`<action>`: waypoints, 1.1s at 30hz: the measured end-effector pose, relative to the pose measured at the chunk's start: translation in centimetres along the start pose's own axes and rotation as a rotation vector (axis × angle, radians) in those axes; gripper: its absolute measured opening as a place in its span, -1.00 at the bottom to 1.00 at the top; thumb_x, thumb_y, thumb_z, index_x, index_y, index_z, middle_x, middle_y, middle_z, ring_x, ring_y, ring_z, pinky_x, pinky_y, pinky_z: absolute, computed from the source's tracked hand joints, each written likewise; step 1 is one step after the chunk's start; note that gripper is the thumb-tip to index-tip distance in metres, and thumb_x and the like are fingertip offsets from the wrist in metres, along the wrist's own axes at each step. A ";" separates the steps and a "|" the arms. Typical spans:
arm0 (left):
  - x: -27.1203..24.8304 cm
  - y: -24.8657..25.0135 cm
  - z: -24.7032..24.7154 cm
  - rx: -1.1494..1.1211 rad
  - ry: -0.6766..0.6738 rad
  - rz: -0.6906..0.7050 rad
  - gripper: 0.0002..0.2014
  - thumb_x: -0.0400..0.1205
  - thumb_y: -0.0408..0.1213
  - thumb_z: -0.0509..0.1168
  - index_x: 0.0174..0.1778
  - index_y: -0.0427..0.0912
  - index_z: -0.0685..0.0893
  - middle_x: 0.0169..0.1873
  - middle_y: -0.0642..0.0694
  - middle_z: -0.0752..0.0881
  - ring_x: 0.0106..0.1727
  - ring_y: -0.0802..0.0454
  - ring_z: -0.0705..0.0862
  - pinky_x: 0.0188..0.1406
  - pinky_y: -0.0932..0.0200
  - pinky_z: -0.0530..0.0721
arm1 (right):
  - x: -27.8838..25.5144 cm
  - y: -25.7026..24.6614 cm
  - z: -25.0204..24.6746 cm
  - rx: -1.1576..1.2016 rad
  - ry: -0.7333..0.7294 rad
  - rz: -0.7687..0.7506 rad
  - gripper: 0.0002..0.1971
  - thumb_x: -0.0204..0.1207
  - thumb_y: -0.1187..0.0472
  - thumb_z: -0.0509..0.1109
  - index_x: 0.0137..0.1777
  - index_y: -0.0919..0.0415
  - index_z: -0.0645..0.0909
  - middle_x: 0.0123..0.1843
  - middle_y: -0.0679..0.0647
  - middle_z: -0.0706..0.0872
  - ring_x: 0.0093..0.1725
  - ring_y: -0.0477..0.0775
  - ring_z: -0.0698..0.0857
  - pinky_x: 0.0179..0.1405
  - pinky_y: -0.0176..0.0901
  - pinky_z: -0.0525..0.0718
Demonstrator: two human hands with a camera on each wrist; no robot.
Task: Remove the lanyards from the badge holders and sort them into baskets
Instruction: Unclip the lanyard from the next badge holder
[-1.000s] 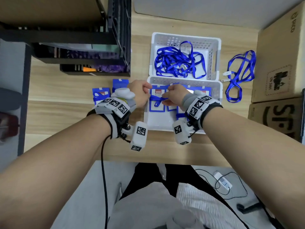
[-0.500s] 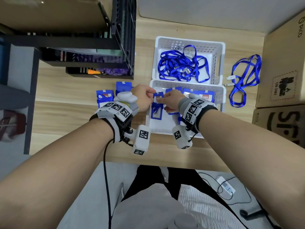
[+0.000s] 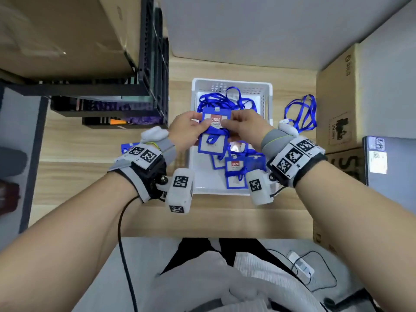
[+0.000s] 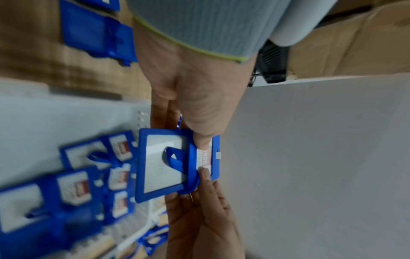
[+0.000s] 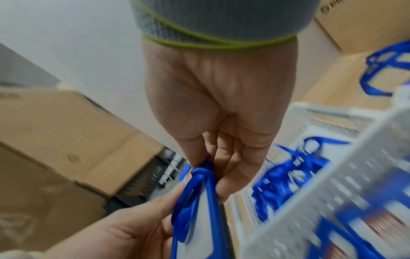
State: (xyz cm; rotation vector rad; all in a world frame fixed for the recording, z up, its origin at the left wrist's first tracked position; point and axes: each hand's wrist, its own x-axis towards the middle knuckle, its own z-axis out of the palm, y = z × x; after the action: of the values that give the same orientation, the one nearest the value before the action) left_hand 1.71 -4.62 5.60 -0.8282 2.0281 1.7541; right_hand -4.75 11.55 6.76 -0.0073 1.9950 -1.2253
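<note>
Fingers of the left hand pinch the left edge of a blue badge holder, and the right hand pinches its right side, where a short blue lanyard loop is knotted. The holder is lifted between both hands, above the seam of two white baskets. A second holder dangles just beneath, tangled in the strap. Judging by the layout, the job is partway through: the far basket already holds a heap of loose lanyards, the near basket holds several holders that appear to have straps on them, and one lanyard lies on the desk to the right. Both wrists are raised, palms turned inward, forearms converging from the desk's near edge.
</note>
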 end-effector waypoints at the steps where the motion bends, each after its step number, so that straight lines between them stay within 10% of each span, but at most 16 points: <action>1: -0.4 1.3 0.1 -0.034 -0.026 0.020 -0.75 0.70 -0.24 0.34 0.22 -0.29 0.61 0.06 -0.28 0.79 -0.13 -0.04 0.80 -0.28 0.15 0.82 | -0.8 -1.0 -0.8 0.026 0.010 -0.041 -0.83 0.63 0.26 0.38 0.00 0.42 0.64 -0.25 0.12 0.74 -0.28 0.08 0.75 -0.08 -0.01 0.80; 7: -1.9 6.1 0.1 -0.065 0.002 0.129 -0.72 0.71 -0.21 0.31 0.24 -0.32 0.61 -0.01 -0.22 0.82 -0.10 -0.06 0.84 -0.10 -0.03 0.82 | -3.8 -4.4 -4.5 -0.060 0.216 -0.273 -0.65 0.35 0.12 0.63 0.00 0.05 0.52 -0.24 0.06 0.78 -0.26 0.26 0.80 -0.14 0.22 0.80; 12: -2.8 8.3 0.4 -0.102 0.019 0.155 -0.85 0.74 -0.26 0.26 0.17 -0.21 0.59 -0.13 -0.11 0.81 -0.23 0.01 0.83 -0.23 0.04 0.83 | -3.9 -5.3 -5.6 -0.329 0.193 -0.368 -0.80 0.34 0.13 0.66 -0.19 0.00 0.65 -0.24 -0.06 0.76 -0.42 -0.17 0.61 -0.26 -0.20 0.56; 17: -3.1 8.8 0.7 -0.095 0.025 0.148 -0.78 0.75 -0.28 0.23 0.28 -0.23 0.54 0.02 -0.13 0.81 -0.10 0.00 0.84 -0.30 0.11 0.78 | -3.1 -5.3 -5.3 -0.342 0.241 -0.325 -0.82 0.49 0.23 0.52 -0.27 -0.01 0.61 -0.30 -0.04 0.74 -0.35 -0.03 0.70 -0.25 -0.17 0.63; 25: -3.5 9.3 0.4 -0.129 -0.073 0.137 -0.78 0.76 -0.32 0.21 0.30 -0.30 0.50 0.07 -0.11 0.75 -0.13 0.12 0.80 -0.38 0.21 0.76 | -2.7 -4.7 -5.9 0.259 0.275 -0.083 -0.86 0.68 0.34 0.24 -0.12 0.22 0.39 -0.27 0.17 0.74 -0.43 0.06 0.77 -0.46 -0.08 0.73; 29: -3.5 9.6 0.5 -0.115 -0.041 0.162 -0.78 0.77 -0.30 0.20 0.31 -0.24 0.54 0.13 -0.13 0.76 -0.02 0.02 0.80 -0.35 0.18 0.73 | -2.1 -3.4 -6.7 0.167 0.349 0.045 -0.84 0.57 0.42 0.22 -0.04 0.13 0.41 -0.05 0.34 0.72 -0.31 0.18 0.73 -0.16 0.10 0.79; 33: -3.3 9.8 0.2 -0.161 0.007 0.155 -0.78 0.75 -0.23 0.24 0.29 -0.18 0.57 0.11 -0.10 0.74 -0.06 -0.05 0.82 -0.33 0.17 0.77 | -2.5 -3.0 -7.3 -0.076 0.313 -0.030 -0.67 0.48 0.39 0.36 0.14 0.03 0.46 0.12 0.02 0.63 -0.04 0.00 0.63 -0.04 0.00 0.70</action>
State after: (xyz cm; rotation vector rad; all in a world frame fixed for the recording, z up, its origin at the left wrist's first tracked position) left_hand -1.85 -3.03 15.22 -0.7421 2.0240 2.0243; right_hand -8.62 16.34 12.22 0.1245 2.3179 -1.2285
